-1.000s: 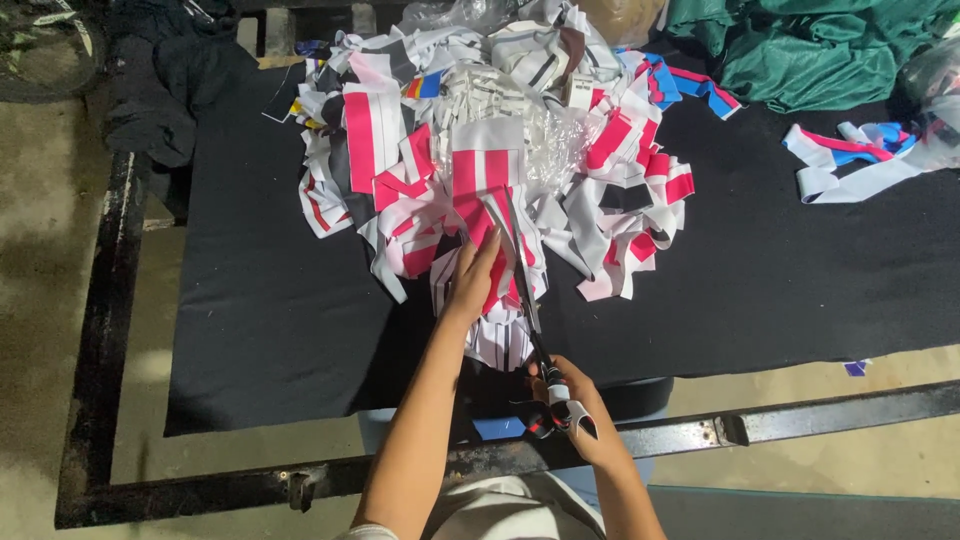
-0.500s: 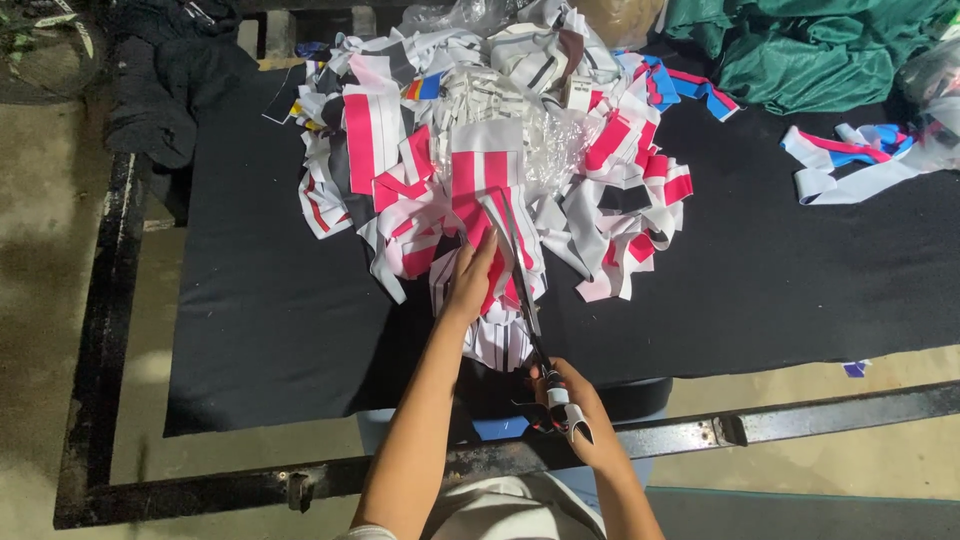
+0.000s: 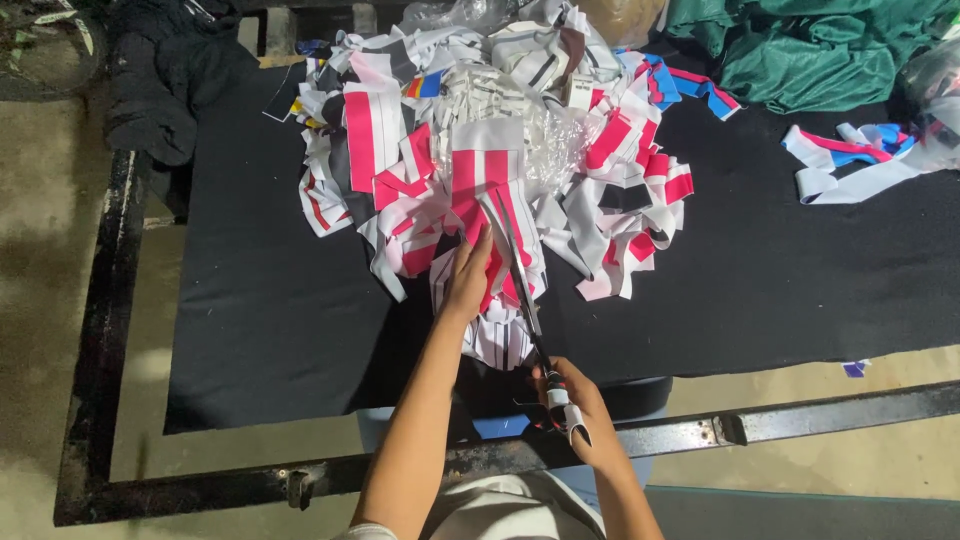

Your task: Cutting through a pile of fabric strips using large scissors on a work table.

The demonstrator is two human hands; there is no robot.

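Observation:
A heap of pink, white and black fabric strips [image 3: 480, 150] lies on a black cloth-covered table [image 3: 270, 310]. My left hand [image 3: 468, 278] presses flat on a pink-and-white striped piece [image 3: 480, 190] at the near side of the heap. My right hand [image 3: 568, 400] grips the handles of long scissors [image 3: 520, 275], near the table's front edge. The blades point away from me, running along the striped piece just right of my left fingers.
Green fabric [image 3: 810, 50] is bunched at the back right. Blue, pink and white strips [image 3: 850, 160] lie at the right. Dark cloth [image 3: 160, 80] hangs over the back left corner. A black metal frame [image 3: 800, 420] runs along the front and left sides.
The scissors and my right hand have shifted slightly forward along the striped piece. My left hand stays pressed on the fabric.

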